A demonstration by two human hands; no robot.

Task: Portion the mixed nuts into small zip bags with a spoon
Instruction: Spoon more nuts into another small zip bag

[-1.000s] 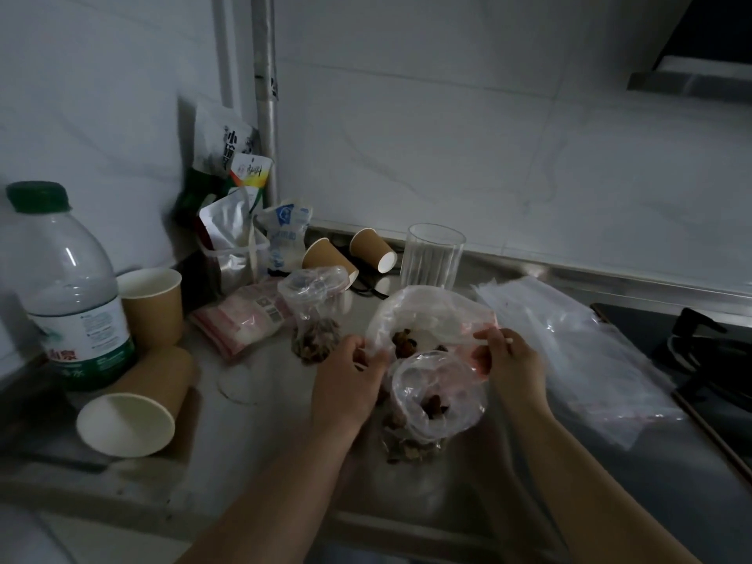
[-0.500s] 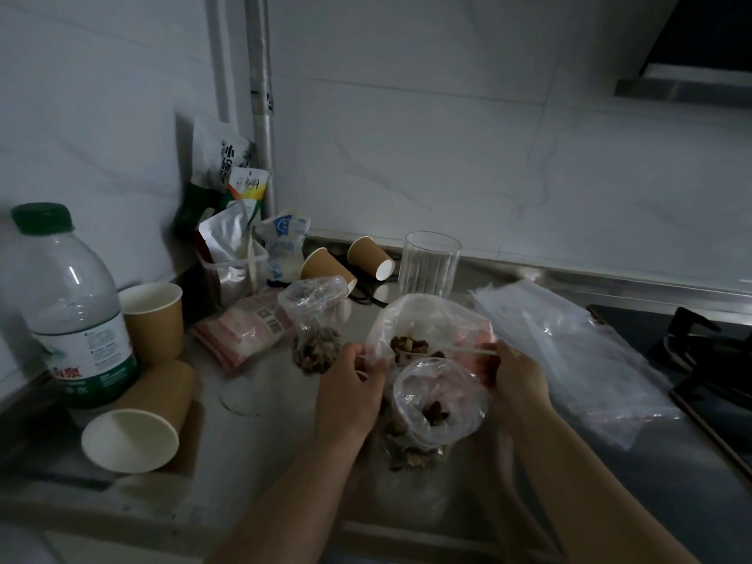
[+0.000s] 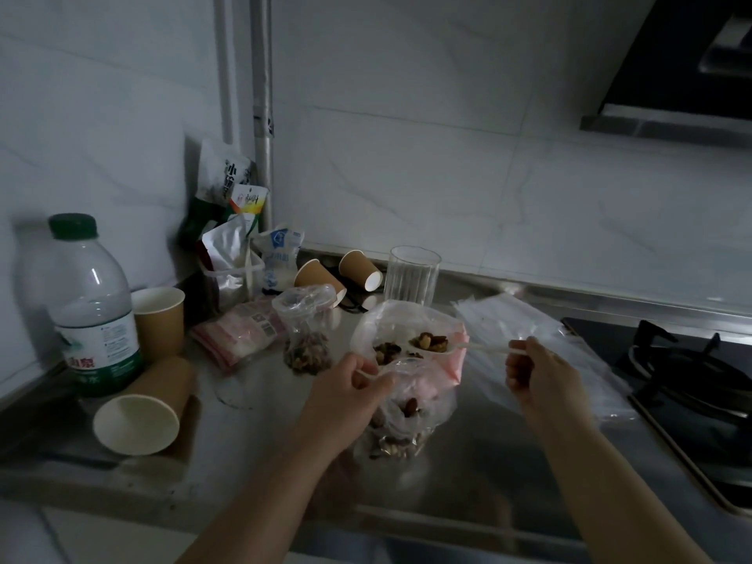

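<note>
My right hand pinches the handle of a white plastic spoon, whose bowl carries a heap of mixed nuts above the large clear bag of nuts. My left hand grips the rim of a small clear zip bag that stands in front of the large bag and holds some nuts at its bottom. Another small bag with nuts stands open to the left.
A pack of unused zip bags lies left of centre. Paper cups, a water bottle, a glass and snack packets crowd the back left. Flat clear bags lie right, beside the gas stove.
My right hand has drawn back to the right and lifted the spoon, loaded with nuts, out of the large bag. My left hand keeps hold of the small bag's rim.
</note>
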